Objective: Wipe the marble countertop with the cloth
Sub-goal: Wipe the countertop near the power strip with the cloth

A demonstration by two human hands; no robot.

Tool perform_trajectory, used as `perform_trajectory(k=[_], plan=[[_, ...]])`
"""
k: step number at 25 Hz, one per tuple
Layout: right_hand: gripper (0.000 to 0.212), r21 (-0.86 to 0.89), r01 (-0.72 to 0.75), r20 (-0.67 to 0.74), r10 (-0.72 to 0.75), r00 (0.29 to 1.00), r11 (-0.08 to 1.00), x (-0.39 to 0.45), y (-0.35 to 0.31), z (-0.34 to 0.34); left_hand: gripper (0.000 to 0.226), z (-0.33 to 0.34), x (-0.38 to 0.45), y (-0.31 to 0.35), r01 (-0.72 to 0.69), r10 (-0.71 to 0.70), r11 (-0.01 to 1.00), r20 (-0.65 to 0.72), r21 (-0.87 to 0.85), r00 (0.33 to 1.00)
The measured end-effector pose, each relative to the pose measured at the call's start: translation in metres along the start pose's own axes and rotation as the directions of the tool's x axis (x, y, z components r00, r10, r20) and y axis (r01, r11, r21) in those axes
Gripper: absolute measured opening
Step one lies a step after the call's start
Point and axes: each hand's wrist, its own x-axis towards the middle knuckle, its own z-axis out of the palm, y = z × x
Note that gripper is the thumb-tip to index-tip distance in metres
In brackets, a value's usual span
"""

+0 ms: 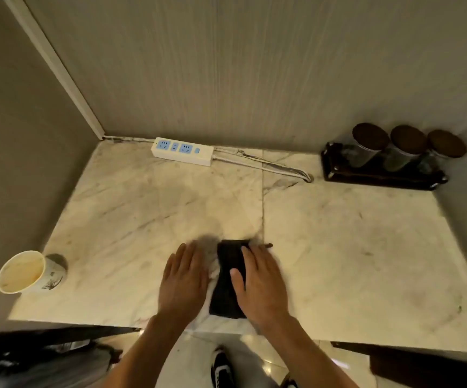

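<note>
A dark folded cloth (228, 278) lies on the pale marble countertop (352, 247) near its front edge, at the middle. My left hand (183, 281) rests flat, fingers together, on the cloth's left part, which looks lighter and blurred. Flat on the cloth's right part is my right hand (260, 284), palm down, thumb across the dark fabric. Both hands press the cloth against the marble; neither curls around it. The cloth's edges under the palms are hidden.
A paper cup (28, 273) stands at the front left corner. A white power strip (183, 151) with its cable (268, 165) lies along the back wall. Three dark-lidded jars on a dark tray (380, 177) occupy the back right corner. Walls close in left, back, right.
</note>
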Motion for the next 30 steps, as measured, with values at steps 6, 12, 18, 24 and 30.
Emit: perform_trajectory(k=[6, 12, 18, 24, 30], plan=[[0.067, -0.03, 0.002, -0.008, -0.002, 1.0, 1.0, 0.007, -0.028, 0.04, 0.05, 0.016, -0.003, -0.003, -0.012, 0.011, 1.0, -0.057, -0.019, 0.998], [0.064, -0.058, -0.062, -0.043, 0.06, 0.997, 0.996, 0.005, -0.034, 0.057, 0.05, 0.023, -0.003, -0.006, -0.013, 0.014, 1.0, -0.061, 0.007, 0.998], [0.065, -0.062, -0.03, -0.038, 0.027, 0.999, 0.998, -0.011, -0.02, 0.054, 0.05, 0.021, -0.002, 0.001, -0.017, 0.017, 1.0, -0.078, 0.006, 0.997], [0.067, -0.021, 0.179, -0.027, -0.18, 0.983, 0.984, -0.037, 0.02, 0.047, 0.05, 0.025, 0.0, 0.026, -0.019, 0.019, 1.0, -0.055, 0.001, 0.998], [0.069, -0.069, 0.432, 0.12, -0.422, 0.898, 0.899, -0.041, 0.072, 0.025, 0.05, 0.026, 0.001, 0.05, -0.031, 0.031, 0.999, -0.025, -0.013, 0.999]])
